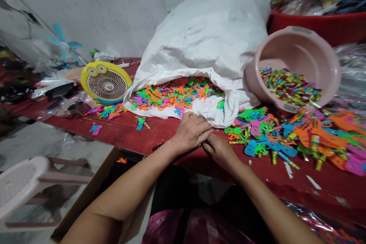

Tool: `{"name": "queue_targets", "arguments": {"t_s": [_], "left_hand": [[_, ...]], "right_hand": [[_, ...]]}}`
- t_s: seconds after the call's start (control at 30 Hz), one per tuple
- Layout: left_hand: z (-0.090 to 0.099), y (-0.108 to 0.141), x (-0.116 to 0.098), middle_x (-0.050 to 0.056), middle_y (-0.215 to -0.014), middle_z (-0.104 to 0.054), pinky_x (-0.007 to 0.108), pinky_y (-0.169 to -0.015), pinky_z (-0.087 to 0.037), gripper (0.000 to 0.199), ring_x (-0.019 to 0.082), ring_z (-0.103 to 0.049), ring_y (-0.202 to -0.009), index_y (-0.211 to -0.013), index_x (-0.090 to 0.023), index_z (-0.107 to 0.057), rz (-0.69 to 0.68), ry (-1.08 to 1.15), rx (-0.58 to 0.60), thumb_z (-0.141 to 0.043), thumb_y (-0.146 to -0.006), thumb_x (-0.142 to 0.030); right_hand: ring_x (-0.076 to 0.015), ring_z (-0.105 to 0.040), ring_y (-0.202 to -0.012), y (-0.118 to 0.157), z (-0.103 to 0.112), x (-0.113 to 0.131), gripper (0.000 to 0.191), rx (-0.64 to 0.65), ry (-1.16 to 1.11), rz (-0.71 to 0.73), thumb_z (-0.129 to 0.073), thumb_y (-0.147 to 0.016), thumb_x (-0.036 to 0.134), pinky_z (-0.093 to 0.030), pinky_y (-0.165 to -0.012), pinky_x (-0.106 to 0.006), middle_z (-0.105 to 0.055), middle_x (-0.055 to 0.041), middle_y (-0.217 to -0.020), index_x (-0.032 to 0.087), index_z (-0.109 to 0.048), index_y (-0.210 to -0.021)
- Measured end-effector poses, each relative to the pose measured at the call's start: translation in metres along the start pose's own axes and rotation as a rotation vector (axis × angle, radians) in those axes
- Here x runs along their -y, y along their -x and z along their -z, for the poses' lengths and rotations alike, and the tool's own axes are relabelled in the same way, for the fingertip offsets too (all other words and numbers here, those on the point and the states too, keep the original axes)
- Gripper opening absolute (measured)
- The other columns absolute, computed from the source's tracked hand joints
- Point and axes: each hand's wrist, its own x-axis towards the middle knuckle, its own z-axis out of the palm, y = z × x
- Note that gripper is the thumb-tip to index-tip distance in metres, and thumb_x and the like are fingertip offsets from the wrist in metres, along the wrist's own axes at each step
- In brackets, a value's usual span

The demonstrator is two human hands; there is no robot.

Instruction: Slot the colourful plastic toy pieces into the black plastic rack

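My left hand (192, 130) and my right hand (219, 148) meet at the front edge of the red table (128, 129), fingers curled together. Whatever lies between them is hidden by the fingers. Just beyond them, a white sack (206, 34) lies open, with many small pistol-shaped plastic toys (171, 95) in orange, green, pink and blue spilling at its mouth. Right of my hands is a heap of similar toys (268, 133), some with yellow-striped tubes (315, 141) attached. One blue toy with a tube (140, 122) lies apart to the left.
A tilted pink basin (303, 49) on the right holds many small striped tubes (288, 84). Behind it stands a red tub (337, 26). To the left are a yellow fan (105, 83), a blue-bladed fan (64, 45), a cardboard box (85, 194) and a pale stool (25, 183).
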Motion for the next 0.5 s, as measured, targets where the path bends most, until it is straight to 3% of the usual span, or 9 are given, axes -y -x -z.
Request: {"name": "queue_targets", "arguments": {"t_s": [0.17, 0.27, 0.4, 0.5], "left_hand": [[0.012, -0.007, -0.006, 0.005, -0.098, -0.071, 0.039, -0.088, -0.032, 0.036, 0.021, -0.059, -0.094, -0.099, -0.02, -0.066, 0.093, -0.059, 0.051, -0.038, -0.103, -0.042], [0.018, -0.016, -0.014, 0.006, -0.096, -0.072, 0.041, -0.087, -0.033, 0.032, 0.024, -0.061, -0.094, -0.097, -0.02, -0.066, 0.243, -0.145, 0.118, -0.041, -0.102, -0.041], [0.028, -0.023, -0.017, 0.009, -0.094, -0.073, 0.048, -0.091, -0.035, 0.04, 0.028, -0.063, -0.095, -0.098, -0.019, -0.068, 0.4, -0.178, 0.176, -0.04, -0.102, -0.047], [0.042, -0.027, -0.002, 0.01, -0.107, -0.072, 0.054, -0.1, -0.033, 0.044, 0.03, -0.062, -0.107, -0.112, -0.021, -0.068, 0.369, -0.131, 0.084, -0.042, -0.099, -0.054]], "right_hand": [[-0.0287, -0.06, -0.094, 0.008, -0.016, 0.014, 0.027, -0.19, 0.036, -0.071, -0.058, -0.085, 0.03, -0.047, -0.078, -0.039, -0.065, -0.0131, -0.103, 0.019, -0.054, -0.11], [-0.0292, -0.059, -0.091, 0.001, -0.03, 0.022, 0.02, -0.291, 0.113, -0.114, -0.056, -0.089, 0.032, -0.044, -0.078, -0.039, -0.065, -0.0132, -0.097, 0.019, -0.056, -0.104], [-0.0262, -0.058, -0.083, -0.018, -0.035, 0.02, 0.007, -0.283, 0.118, -0.132, -0.052, -0.09, 0.027, -0.04, -0.071, -0.036, -0.065, -0.0097, -0.088, 0.021, -0.056, -0.092], [-0.0248, -0.058, -0.083, -0.034, -0.027, 0.008, 0.008, -0.209, 0.052, -0.12, -0.052, -0.088, 0.023, -0.04, -0.071, -0.034, -0.065, -0.0093, -0.088, 0.019, -0.058, -0.09]]}}
